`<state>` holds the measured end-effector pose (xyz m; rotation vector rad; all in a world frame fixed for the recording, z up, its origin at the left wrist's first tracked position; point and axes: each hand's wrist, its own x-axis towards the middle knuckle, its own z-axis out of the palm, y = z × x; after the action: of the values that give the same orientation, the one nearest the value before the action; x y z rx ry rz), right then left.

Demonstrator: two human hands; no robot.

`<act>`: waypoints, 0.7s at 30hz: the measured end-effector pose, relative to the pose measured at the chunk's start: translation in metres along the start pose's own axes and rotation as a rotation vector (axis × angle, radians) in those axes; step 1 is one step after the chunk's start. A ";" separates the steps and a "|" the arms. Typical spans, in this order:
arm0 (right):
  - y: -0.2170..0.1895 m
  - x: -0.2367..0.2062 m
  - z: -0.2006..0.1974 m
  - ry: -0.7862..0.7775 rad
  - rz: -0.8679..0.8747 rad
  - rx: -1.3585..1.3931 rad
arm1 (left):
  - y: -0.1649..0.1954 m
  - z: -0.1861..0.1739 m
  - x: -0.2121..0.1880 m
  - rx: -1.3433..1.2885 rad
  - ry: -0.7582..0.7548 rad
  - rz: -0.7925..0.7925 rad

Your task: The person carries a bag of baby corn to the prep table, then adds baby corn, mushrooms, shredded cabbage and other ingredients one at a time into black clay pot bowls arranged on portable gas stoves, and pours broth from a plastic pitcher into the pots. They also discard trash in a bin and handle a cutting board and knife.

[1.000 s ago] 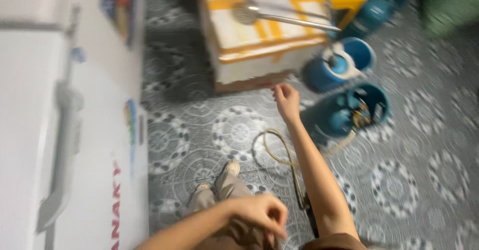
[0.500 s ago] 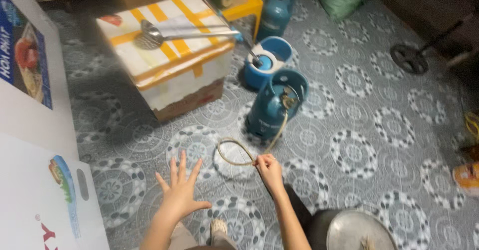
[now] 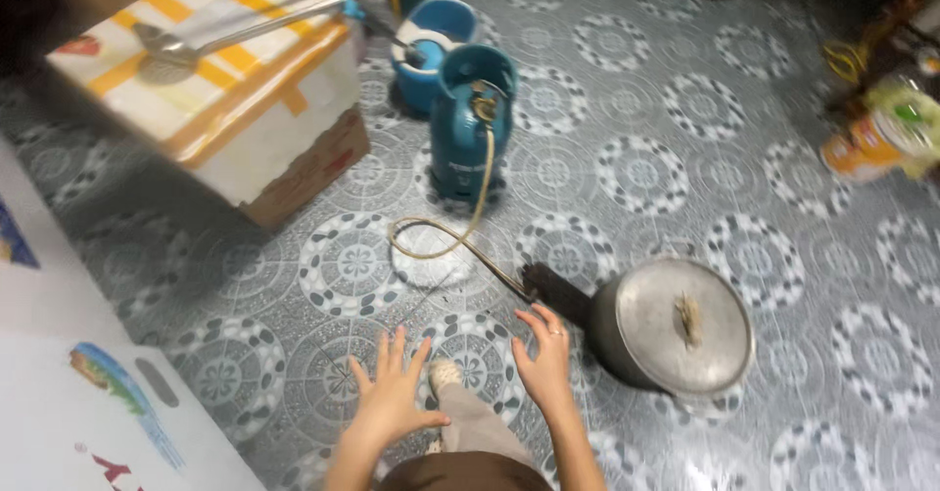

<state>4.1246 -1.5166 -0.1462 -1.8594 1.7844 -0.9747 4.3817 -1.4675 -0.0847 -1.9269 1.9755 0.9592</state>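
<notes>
Grey floor [image 3: 685, 139] tiled with round black-and-white medallions; white cabinet [image 3: 59, 422] at left, dim light.

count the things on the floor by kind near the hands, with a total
gas cylinders: 2, the near gas cylinder and the far cylinder
hose: 1
lidded pot: 1
taped foam box: 1
ladle on the box: 1
total: 6
Left hand and right hand hold nothing.

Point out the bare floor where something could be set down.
Open tile lies right of the gas cylinder, between it and the bottle, and above the lidded pot. Also left of the hose, below the box. Crowded: around the hose, pot and both hands.
</notes>
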 end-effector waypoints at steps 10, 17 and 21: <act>0.096 -0.150 -0.145 0.058 0.447 -0.203 | 0.148 0.098 -0.026 0.119 -0.108 0.348; 0.213 -0.255 -0.280 0.158 0.728 -0.253 | 0.352 0.182 -0.026 0.229 -0.137 0.687; 0.292 -0.315 -0.389 0.139 0.860 -0.431 | 0.511 0.243 -0.031 0.289 -0.249 0.853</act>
<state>3.6592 -1.1714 -0.1507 -0.9844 2.6692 -0.4066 3.8304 -1.3386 -0.1015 -0.7372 2.6115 0.9312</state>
